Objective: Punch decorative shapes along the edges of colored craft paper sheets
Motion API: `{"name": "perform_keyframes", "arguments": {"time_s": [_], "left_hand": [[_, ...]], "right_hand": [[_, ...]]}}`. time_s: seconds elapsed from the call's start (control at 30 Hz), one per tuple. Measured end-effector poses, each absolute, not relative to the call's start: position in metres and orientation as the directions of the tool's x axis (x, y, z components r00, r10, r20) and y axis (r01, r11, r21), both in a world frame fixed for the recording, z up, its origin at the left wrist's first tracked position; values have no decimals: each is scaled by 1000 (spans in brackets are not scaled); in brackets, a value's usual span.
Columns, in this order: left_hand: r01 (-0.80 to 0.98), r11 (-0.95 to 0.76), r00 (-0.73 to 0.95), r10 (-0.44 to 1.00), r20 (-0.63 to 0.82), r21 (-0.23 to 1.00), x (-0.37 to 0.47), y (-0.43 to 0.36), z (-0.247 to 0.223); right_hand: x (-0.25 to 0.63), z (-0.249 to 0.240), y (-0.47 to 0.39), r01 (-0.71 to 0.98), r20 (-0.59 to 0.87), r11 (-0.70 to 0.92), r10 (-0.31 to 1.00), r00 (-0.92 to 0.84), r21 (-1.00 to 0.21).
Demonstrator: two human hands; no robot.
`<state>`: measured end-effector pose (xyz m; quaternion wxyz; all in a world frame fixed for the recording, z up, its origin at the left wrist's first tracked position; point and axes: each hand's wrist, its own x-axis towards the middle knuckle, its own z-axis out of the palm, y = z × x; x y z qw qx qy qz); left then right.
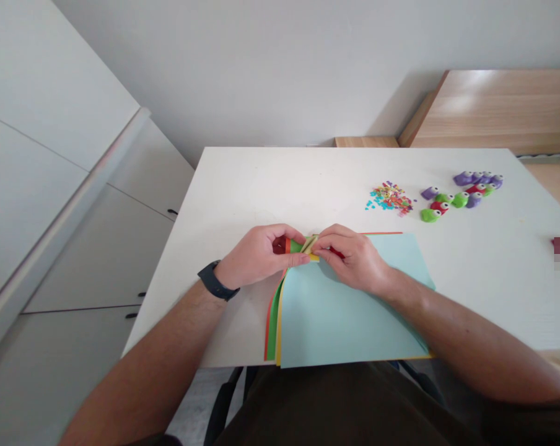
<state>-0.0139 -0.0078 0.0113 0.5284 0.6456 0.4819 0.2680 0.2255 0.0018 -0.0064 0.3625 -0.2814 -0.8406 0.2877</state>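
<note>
A stack of coloured paper sheets [354, 310] lies on the table, light blue on top, with orange, green and yellow edges fanned out at its left side. At its far left corner my left hand [273, 254] is closed, thumb and fingers on the layered coloured paper. My right hand [349, 254] pinches a small pale yellow folded piece [310, 244] beside the left fingertips. Red, orange and green bits show between and under the fingers. Exactly how the layers are folded there is hidden by my hands.
On the white table [261, 192], a heap of small colourful confetti pieces [391, 198] lies beyond my right hand. Several purple, green and red figures with eyes [460, 199] stand to its right. White cabinets [85, 248] are at the left, and wooden furniture [507, 111] is at the right.
</note>
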Motion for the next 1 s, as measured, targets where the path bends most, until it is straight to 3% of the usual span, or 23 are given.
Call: {"name": "perform_keyframes", "arguments": {"time_s": [0.4,0.6,1.0], "left_hand": [[327,38,405,897,-177,944,-15,-8,10],[336,21,413,895,-167,941,-14,-9,9],[379,-40,415,900,-131,924,-12,-10,13]], "right_hand": [[226,-2,-1,258,420,655,689,-591,-711],[224,-9,-2,352,383,592,772,-507,-725],[225,-11,1,323,446,658,721,-530,-680]]}}
